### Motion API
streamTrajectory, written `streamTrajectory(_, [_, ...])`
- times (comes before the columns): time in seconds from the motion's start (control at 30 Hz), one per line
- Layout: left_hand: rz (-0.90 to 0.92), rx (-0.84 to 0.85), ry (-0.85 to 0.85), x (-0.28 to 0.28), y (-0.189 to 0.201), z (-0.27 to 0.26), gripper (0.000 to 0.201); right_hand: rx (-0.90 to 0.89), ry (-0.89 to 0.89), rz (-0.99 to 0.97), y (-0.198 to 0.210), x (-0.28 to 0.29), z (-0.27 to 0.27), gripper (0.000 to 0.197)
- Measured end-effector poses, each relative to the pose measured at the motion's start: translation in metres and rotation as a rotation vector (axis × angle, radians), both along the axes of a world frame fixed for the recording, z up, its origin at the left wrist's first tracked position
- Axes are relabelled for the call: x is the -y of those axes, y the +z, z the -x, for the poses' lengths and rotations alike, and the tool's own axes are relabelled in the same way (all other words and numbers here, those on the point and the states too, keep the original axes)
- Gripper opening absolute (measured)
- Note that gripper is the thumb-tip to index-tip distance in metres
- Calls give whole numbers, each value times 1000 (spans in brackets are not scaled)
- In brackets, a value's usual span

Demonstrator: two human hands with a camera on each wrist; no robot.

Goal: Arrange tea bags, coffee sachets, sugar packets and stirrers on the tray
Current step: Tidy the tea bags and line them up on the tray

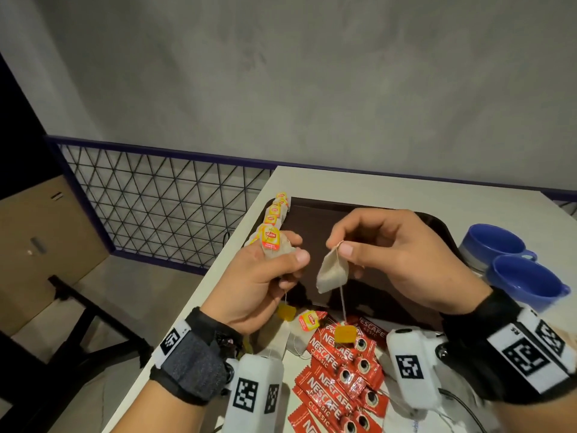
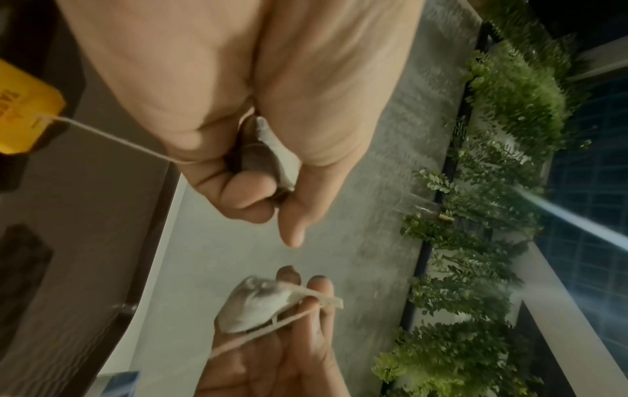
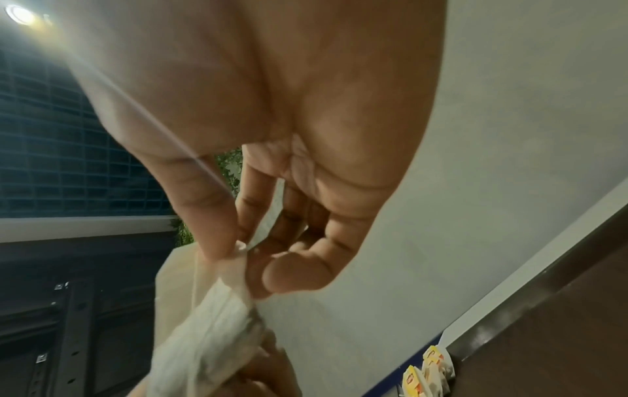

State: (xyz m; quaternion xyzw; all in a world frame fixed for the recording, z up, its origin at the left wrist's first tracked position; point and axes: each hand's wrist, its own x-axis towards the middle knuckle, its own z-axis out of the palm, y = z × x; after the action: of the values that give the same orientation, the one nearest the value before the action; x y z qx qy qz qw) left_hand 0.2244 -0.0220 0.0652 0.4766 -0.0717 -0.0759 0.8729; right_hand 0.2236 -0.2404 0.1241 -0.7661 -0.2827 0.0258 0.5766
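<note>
1. The left hand [image 1: 256, 282] is curling round a tea bag [image 1: 276, 245], its yellow tag [image 1: 286, 311] dangling below.
2. The right hand [image 1: 396, 254] is pinching another soft paper tea bag [image 1: 332, 273] above the dark tray [image 1: 315, 232].
3. More tea bags are lining the tray's left rim on the white table [image 1: 390, 189].
4. Glossy red coffee sachets [image 1: 340, 370] are lying nearer, partly cut off.
5. Two blue cups [image 1: 512, 264] are sitting beside the tray, a grey wall [image 1: 312, 73] behind.

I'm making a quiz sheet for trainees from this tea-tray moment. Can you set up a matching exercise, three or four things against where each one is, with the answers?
Things:
1. pale paper tea bag with dangling yellow tag
2. row of yellow-tagged tea bags
3. red coffee sachets
4. two blue mugs

Places:
A. on the white table, right of the dark brown tray
B. along the tray's left edge
C. pinched in the right hand
D. heaped on the table, near side of the tray

Pairs: 1-C, 2-B, 3-D, 4-A
</note>
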Motion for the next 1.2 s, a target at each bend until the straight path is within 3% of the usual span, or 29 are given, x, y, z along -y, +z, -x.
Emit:
streamTrajectory(0.2, [-20, 105, -84, 3, 0, 4, 35, 40, 82, 53, -6, -5, -3, 20])
streamTrajectory(0.5, [-126, 180, -219, 2, 4, 13, 23, -124, 215, -64, -11, -9, -5, 22])
streamTrajectory(0.67, [-165, 190, -155, 3, 4, 11, 27, -168, 152, -61, -16, -14, -6, 22])
streamTrajectory(0.83, [-136, 196, 26, -1, 4, 7, 13, -243, -39, 93, -23, -14, -10, 49])
streamTrajectory(0.97, [-69, 186, 129, -5, 10, 6, 12, -240, 54, 292, -23, -23, 1, 40])
streamTrajectory(1.2, [-12, 162, 179, -12, 12, 3, 16, -229, 69, 380, -27, -40, 12, 20])
